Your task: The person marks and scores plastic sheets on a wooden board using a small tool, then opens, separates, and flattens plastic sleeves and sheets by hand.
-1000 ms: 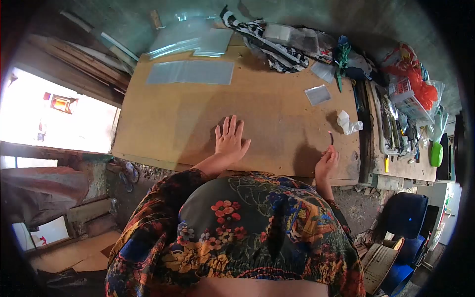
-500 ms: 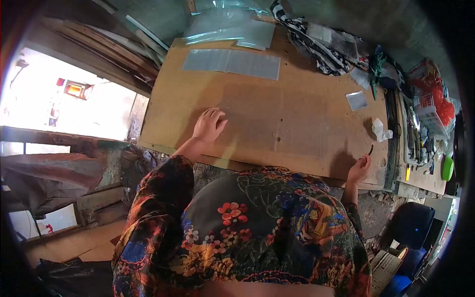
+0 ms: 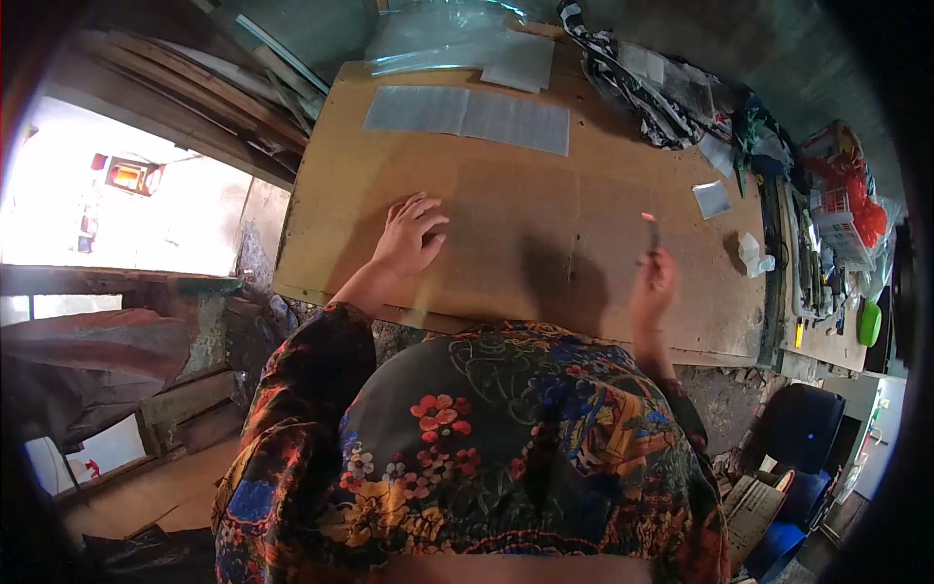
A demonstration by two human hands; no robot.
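My left hand (image 3: 412, 237) rests on the tan wooden board (image 3: 370, 175), fingers somewhat apart and holding nothing. Beside it a faint, darker see-through sheet (image 3: 516, 209) seems to lie flat on the board. My right hand (image 3: 659, 284) is raised above the board's near right part, closed on a slim dark stick with a pinkish-red tip (image 3: 651, 230). The tip points away from me; which kind of tool it is, I cannot tell. Farther back lies a long translucent plastic strip (image 3: 462, 112).
Clear plastic sheets (image 3: 443, 39) lie at the far edge, beside a black-and-white striped cloth (image 3: 623, 83). On the right are a small silvery square (image 3: 711, 200), crumpled white paper (image 3: 751, 255), a tool tray (image 3: 815, 273) and a green case (image 3: 869, 323).
My right hand has moved left and away from me, lifting the stick over the board. The left hand stays in about the same place, its fingers slightly more spread. The view has shifted slightly.
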